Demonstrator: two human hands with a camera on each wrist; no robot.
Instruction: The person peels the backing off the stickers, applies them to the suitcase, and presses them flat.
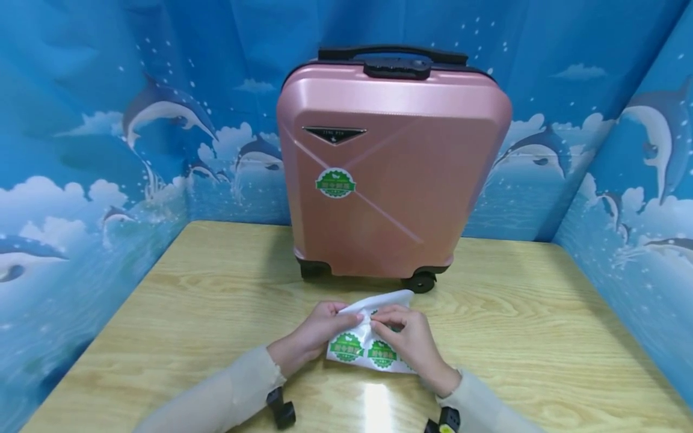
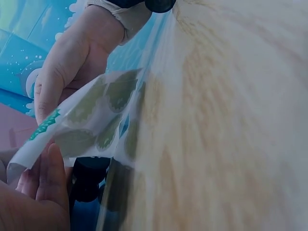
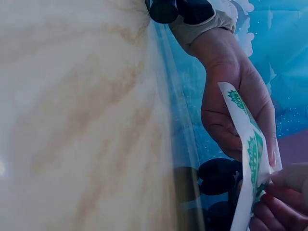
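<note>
A sheet of round green stickers [image 1: 365, 344] is held above the table [image 1: 216, 294], just in front of the pink hard-shell suitcase [image 1: 400, 180] and below its base. The sheet's left side is gripped by the left hand [image 1: 316, 331], with the thumb laid across the printed face. By the right hand [image 1: 411, 343], thumb and fingers are brought together in a pinch on the sheet near its upper middle; whether the rim of a single sticker is caught there cannot be made out, as the fingertips hide it. The two hands are kept close to each other. On the suitcase's front, a round green label [image 1: 335, 183] is stuck left of centre, below a dark triangular badge [image 1: 334, 135]. A black carry handle [image 1: 392, 53] is fitted on the suitcase's top, and a black wheel [image 1: 421, 281] is seen under its right corner. Behind the suitcase, a blue dolphin-print backdrop [image 1: 233, 90] is hung.
</note>
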